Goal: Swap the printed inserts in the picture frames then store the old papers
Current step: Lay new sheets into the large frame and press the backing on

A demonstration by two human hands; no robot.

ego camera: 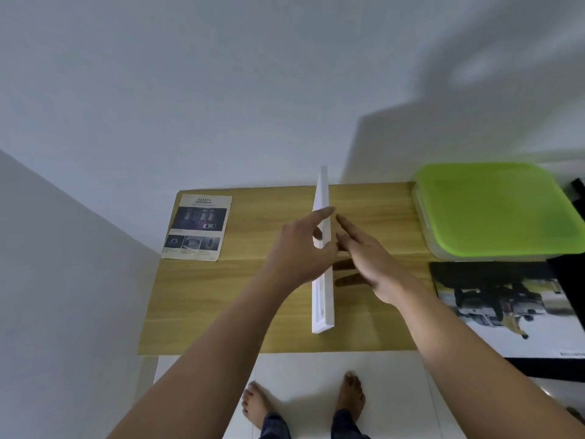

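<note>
**Frame swap, frame on edge between both hands**

Item: white picture frame [323, 299]. Standing on its long edge near the middle of the wooden surface [221, 305], seen edge-on, face and back both hidden from view.

Left hand [297, 251]: set against the frame's left side, forefinger and thumb curved toward its upper edge, seemingly pinching it, though the narrow angle leaves that uncertain.

Right hand [370, 258]: flat against the frame's right side, fingers straight and close together, steadying rather than gripping.

Loose papers: small printed sheet headed "SAFETY" [197, 228], lying flat at the far left of the surface, well apart from the frame. Large vehicle print [506, 299], lying flat to the right, beside the surface on a dark support.

Storage: clear box with green lid [493, 210] at the far right corner, lid on.

Also in view: bare feet [351, 394] on the white floor below the near edge.

Progress, as judged: swap under way, not finished. Impossible to tell whether the frame carries an insert, or which loose sheet is old and which new. Only one frame in sight. Left to do, by the look of it: fitting or closing this frame, laying it down, then putting the old papers away, probably in the lidded box, not yet opened.
</note>
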